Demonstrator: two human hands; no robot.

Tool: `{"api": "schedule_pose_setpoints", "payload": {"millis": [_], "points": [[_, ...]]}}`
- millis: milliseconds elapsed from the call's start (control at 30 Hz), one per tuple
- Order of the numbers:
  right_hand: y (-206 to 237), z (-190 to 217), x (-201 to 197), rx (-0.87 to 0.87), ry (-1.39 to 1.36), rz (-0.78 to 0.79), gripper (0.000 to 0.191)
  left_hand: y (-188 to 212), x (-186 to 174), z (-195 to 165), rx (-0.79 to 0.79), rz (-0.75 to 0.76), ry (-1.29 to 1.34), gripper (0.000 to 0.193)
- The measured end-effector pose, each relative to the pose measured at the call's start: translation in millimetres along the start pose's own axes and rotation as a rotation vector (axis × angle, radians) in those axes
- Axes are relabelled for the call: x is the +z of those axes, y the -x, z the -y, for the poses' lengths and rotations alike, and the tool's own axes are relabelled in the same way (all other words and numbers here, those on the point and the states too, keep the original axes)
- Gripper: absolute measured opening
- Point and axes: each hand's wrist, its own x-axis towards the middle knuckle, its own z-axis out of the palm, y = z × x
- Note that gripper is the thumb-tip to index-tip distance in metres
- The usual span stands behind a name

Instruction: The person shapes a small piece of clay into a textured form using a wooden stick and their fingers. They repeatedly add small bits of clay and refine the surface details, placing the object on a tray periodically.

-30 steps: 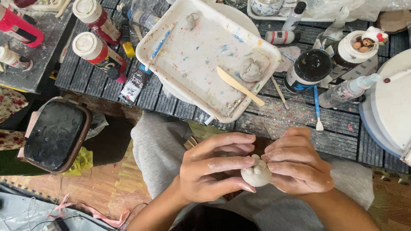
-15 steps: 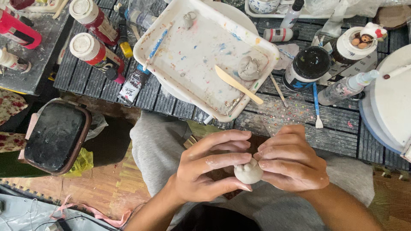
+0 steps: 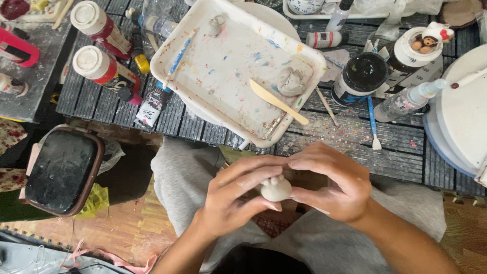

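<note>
Both hands, left hand (image 3: 231, 200) and right hand (image 3: 332, 182), pinch a small grey clay lump (image 3: 275, 189) between their fingers above the lap. At twelve o'clock, on the slatted bench (image 3: 390, 147), a paint-flecked white tray (image 3: 223, 76) holds a wooden modelling knife (image 3: 278, 101), a blue brush (image 3: 177, 60) and two grey clay pieces (image 3: 291, 81).

A low table of dark slats (image 3: 395, 152), speckled with dried paint, carries a white paint-stained tray (image 3: 203, 96) flanked by two white-capped red paint bottles (image 3: 104, 68) at its left. To the tray's right stand a black-lidded jar (image 3: 361, 77) and a clear spray bottle (image 3: 408, 100), with a blue-handled brush (image 3: 373, 122) lying on the slats just below them. A small white tube (image 3: 324, 39) lies behind the tray near the far edge.
</note>
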Motion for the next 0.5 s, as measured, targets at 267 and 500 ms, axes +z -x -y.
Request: {"api": "schedule_pose_setpoints", "payload": {"millis": [267, 500], "points": [[8, 0, -1, 0.571, -0.767, 0.081, 0.084, -10, 8, 26, 0.209, -0.138, -0.228, 0.057], [15, -8, -1, 0.728, -0.795, -0.043, 0.079, -30, -3, 31, 0.306, 0.001, -0.274, 0.057]]}}
